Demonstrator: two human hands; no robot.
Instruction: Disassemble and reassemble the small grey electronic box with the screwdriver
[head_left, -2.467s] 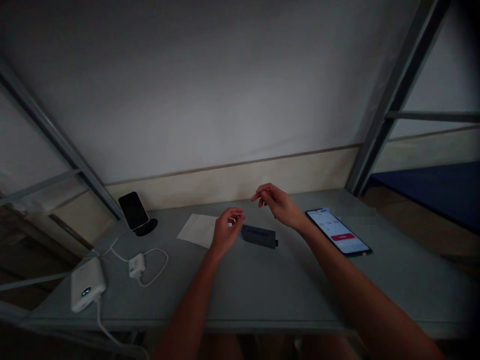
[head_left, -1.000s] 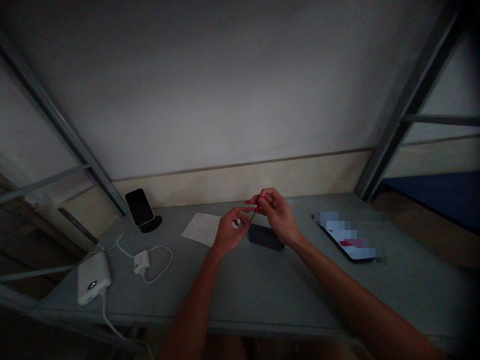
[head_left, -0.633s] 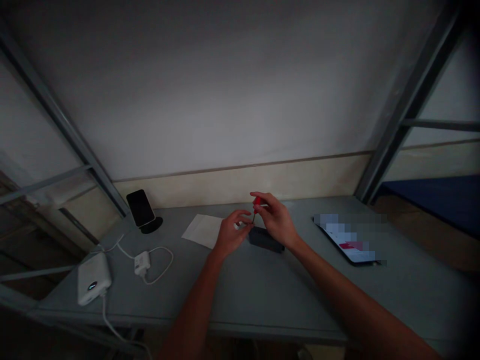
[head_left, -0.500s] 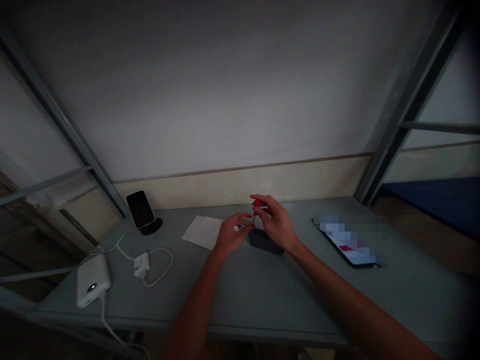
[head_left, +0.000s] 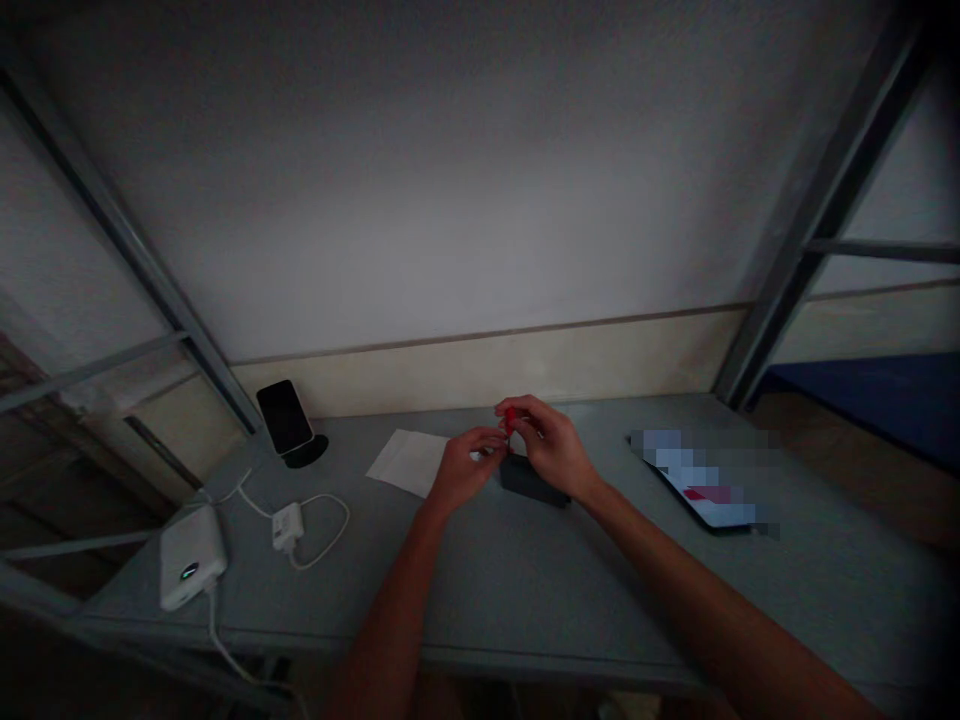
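Note:
My right hand [head_left: 553,440] pinches the red handle of a small screwdriver [head_left: 511,420], which stands about upright with its shaft downward. My left hand [head_left: 466,468] is closed, thumb and fingertips together beside the screwdriver's tip; what they hold, if anything, is too small to make out. Just beneath both hands, a dark grey oblong box-like object [head_left: 534,481] rests on the desk, its upper left end partly hidden by my fingers. A sheet of white paper [head_left: 407,460] lies partly behind my left hand.
On the grey desk [head_left: 517,590] are a white power bank [head_left: 192,560] with a cable, a white adapter [head_left: 286,527], and a phone-like device [head_left: 285,415] on a stand at left. A tablet-like screen [head_left: 694,485] lies at right. Metal posts [head_left: 817,220] flank the desk.
My right hand and the red screwdriver handle have dropped slightly, and the shaft shows less. My left hand stays in almost the same place. The view has shifted a little.

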